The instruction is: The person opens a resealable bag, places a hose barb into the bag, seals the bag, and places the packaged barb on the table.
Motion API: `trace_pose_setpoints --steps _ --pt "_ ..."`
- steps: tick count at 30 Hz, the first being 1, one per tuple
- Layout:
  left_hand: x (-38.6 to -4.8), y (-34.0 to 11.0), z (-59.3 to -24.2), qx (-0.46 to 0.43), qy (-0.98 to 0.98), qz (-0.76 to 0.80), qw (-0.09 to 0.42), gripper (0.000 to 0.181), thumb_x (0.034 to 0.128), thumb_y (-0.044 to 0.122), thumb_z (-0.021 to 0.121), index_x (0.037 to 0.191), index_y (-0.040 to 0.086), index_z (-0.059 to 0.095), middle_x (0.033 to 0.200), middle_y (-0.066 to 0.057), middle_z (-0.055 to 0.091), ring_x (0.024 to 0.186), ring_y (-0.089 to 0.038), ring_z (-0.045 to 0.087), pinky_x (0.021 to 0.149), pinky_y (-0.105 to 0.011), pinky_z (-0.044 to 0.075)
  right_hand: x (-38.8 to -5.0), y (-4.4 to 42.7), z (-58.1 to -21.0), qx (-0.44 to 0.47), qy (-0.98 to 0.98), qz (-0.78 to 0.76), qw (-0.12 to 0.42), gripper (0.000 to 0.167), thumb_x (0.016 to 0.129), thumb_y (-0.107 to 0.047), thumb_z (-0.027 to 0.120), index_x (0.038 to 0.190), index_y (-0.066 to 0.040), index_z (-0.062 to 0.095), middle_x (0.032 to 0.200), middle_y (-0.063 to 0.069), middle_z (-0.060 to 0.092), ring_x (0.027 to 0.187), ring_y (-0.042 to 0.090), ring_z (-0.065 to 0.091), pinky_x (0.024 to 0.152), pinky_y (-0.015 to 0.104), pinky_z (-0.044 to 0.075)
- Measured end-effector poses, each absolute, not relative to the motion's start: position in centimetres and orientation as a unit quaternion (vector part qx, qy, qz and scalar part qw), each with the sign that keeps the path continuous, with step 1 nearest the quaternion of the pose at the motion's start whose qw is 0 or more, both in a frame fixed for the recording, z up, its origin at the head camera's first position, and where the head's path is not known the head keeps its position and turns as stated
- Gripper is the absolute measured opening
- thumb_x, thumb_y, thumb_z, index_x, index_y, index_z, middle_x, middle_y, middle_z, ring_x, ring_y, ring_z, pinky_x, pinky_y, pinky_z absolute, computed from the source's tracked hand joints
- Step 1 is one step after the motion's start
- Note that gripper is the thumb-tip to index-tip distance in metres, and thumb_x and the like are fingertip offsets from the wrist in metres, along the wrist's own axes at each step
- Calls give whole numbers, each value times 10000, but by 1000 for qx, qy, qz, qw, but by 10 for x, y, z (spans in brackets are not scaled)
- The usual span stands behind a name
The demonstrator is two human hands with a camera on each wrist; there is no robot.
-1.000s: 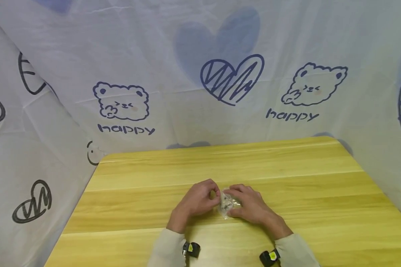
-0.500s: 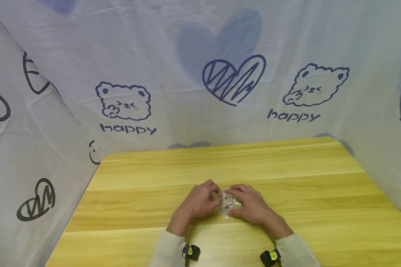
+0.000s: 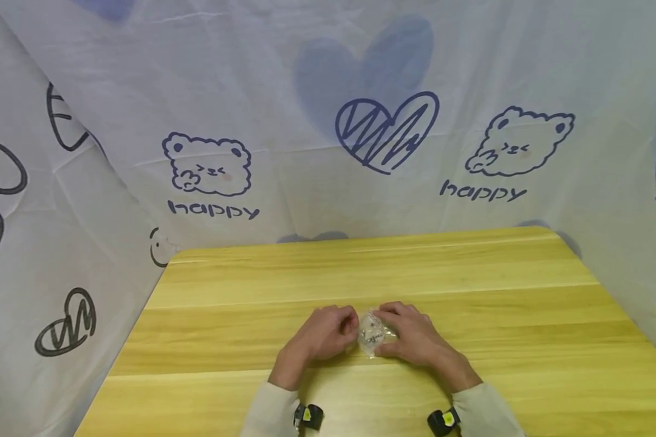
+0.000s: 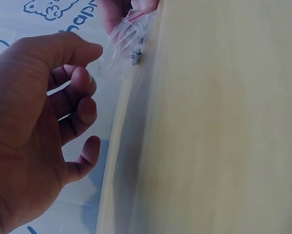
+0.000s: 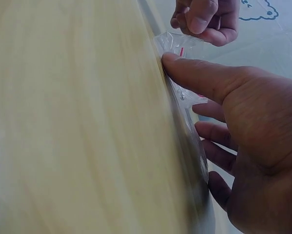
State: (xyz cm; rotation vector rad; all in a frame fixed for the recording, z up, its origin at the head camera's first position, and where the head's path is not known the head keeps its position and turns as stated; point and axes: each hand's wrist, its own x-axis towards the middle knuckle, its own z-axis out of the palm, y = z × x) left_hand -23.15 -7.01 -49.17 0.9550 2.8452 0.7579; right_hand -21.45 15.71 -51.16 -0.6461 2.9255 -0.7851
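Note:
A small clear zip bag (image 3: 371, 335) with a red seal line lies on the table between the two hands. Inside it are several small grey metal pieces (image 4: 136, 57), too small to name surely. My right hand (image 3: 411, 335) grips the bag's right side between thumb and fingers; in the left wrist view its thumb sits by the red seal. Just left of the bag, my left hand (image 3: 328, 332) has loosely curled fingers. The left wrist view shows a gap between its thumb and index finger, and I see nothing held there. The thumb tip is very close to the bag's edge.
A light wood-grain table (image 3: 240, 279) extends around the hands. Behind it and at both sides hangs a white cloth (image 3: 300, 182) printed with hearts and bears. Black wrist straps (image 3: 441, 422) are worn near the cuffs.
My left hand has come off the bag's left edge and moved slightly left. The right hand keeps its grip, and the bag stays in nearly the same place. The head view has shifted a little.

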Motion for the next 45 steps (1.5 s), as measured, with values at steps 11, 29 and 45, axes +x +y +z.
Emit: trace_pose_setpoints --steps 11,29,45 --pt "-230 -70 -492 311 918 241 53 55 822 230 642 855 224 686 707 179 594 638 23 535 663 -169 448 -215 160 -508 -202 934 -288 59 836 676 -350 867 1379 -56 525 1442 58 469 1343 298 399 1103 503 327" --pt "-224 -70 -494 268 935 226 52 306 797 341 728 1068 218 654 1014 110 658 925 -75 611 945 -440 450 -209 163 -504 -202 942 -268 25 366 891 -176 657 1243 -76 645 1201 -15 588 1149 196 553 1013 415 444" --pt "-223 -62 -501 251 954 166 -6 263 839 418 713 995 210 678 953 75 639 873 -113 602 819 -413 468 -201 159 -499 -179 947 -266 33 291 836 -157 717 1125 -122 723 874 -98 562 717 60 462 652 217 397"
